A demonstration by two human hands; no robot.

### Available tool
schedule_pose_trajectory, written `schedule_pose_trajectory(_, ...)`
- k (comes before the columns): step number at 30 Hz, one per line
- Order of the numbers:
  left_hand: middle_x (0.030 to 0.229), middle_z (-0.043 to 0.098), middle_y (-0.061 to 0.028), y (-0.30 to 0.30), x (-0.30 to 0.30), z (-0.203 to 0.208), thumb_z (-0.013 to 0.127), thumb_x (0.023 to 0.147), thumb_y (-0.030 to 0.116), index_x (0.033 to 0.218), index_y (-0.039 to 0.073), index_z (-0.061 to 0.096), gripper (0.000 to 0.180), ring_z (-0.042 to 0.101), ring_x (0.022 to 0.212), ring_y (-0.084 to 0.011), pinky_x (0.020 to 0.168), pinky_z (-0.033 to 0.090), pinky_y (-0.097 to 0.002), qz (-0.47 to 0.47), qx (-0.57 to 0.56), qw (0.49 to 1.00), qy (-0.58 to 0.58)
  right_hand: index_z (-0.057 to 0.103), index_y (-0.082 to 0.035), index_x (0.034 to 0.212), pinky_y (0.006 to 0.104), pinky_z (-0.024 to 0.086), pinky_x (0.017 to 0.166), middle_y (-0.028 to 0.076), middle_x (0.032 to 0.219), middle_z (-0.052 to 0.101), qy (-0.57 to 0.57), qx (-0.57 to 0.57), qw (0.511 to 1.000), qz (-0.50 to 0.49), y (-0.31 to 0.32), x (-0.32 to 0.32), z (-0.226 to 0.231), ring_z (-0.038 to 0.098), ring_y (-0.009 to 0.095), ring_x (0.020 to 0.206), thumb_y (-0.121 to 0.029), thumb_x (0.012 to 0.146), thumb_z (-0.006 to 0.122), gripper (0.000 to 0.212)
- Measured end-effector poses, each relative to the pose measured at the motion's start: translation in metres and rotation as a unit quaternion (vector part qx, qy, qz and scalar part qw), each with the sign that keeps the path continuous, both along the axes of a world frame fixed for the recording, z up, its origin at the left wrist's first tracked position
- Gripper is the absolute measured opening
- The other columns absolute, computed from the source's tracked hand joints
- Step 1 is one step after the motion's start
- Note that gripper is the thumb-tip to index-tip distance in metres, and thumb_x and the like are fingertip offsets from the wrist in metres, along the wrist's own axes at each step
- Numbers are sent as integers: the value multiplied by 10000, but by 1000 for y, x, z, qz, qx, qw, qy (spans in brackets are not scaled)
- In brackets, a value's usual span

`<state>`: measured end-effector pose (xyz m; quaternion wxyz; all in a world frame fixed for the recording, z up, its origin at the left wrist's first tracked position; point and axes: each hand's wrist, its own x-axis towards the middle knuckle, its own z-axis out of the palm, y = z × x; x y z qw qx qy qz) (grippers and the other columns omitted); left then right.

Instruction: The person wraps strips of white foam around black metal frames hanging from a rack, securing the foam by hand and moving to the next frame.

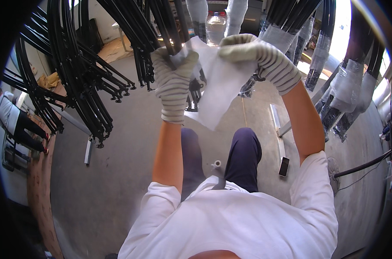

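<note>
A thin white sheet (215,90) is stretched between the two gloved hands, hanging down to a point above the person's knees (243,151). The right hand (265,56) pinches its upper right part, the fingers (235,51) closed on it with the sheet falling below them. The left hand (173,80) is at the sheet's upper left edge; its fingers are curled partway, right where dark tubes (166,26) come down from above. Whether they grip the tubes, the sheet or both, I cannot tell. Both gloves are pale with dark stripes.

The sheet partly hides black tube ends (193,100) that show between it and the left hand. More black tubular frames (73,64) hang in a crowded row on the left, the nearest bundles close beside the left hand. On the right, black bundles wrapped in clear film (353,82) crowd in behind the right hand and forearm. Beyond the hands are two white-wrapped posts, with a clear plastic bottle (216,26) between them.

Below, on the grey floor (118,172), a metal stand foot (277,125) lies to the right, a dark phone (284,167) at its near end. A black hose (363,164) runs in from the right edge. At far left, another person (21,118) is partly visible.
</note>
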<state>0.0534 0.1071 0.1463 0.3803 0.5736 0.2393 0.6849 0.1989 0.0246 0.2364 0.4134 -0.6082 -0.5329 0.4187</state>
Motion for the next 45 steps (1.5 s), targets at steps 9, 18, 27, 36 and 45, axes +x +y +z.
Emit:
schedule_pose_trajectory(9,890,494,-62,-11,15,-59,637,676,205,964,39,424,394,495,775,-133,689,416,-293,-328,-130,904,-241,521,1,1015,231,469,780,99,924,574,399,162,885,179,-19,-52,-20,567,144,848,-62,751,550,273)
schedule_pose_trajectory(18,913,511,-61,1,-34,-93,591,706,298,980,46,441,400,509,816,-134,706,417,-346,-361,-124,858,-344,320,-72,1243,286,307,941,61,1235,385,217,236,918,235,-7,-70,-19,351,153,1145,-60,751,518,531)
schedule_pose_trajectory(27,927,522,-60,6,-47,-106,561,723,355,987,51,455,416,518,841,-134,716,418,-378,-373,-126,847,-357,366,-59,1209,268,319,927,46,1212,412,171,306,902,251,14,-70,-33,399,146,1107,-81,762,532,477)
schedule_pose_trajectory(36,931,527,-59,9,-25,-96,553,723,367,981,53,464,416,520,844,-133,717,417,-385,-391,-147,849,-324,515,-31,947,297,435,730,59,934,550,-346,511,787,24,21,-63,-59,532,170,867,-59,701,480,250)
schedule_pose_trajectory(45,935,532,-58,13,-7,-86,545,723,379,976,55,473,418,522,848,-132,718,416,-393,-396,-160,861,-276,517,-58,956,304,298,940,26,824,554,-852,296,429,44,5,-53,-14,541,141,791,-94,736,500,223)
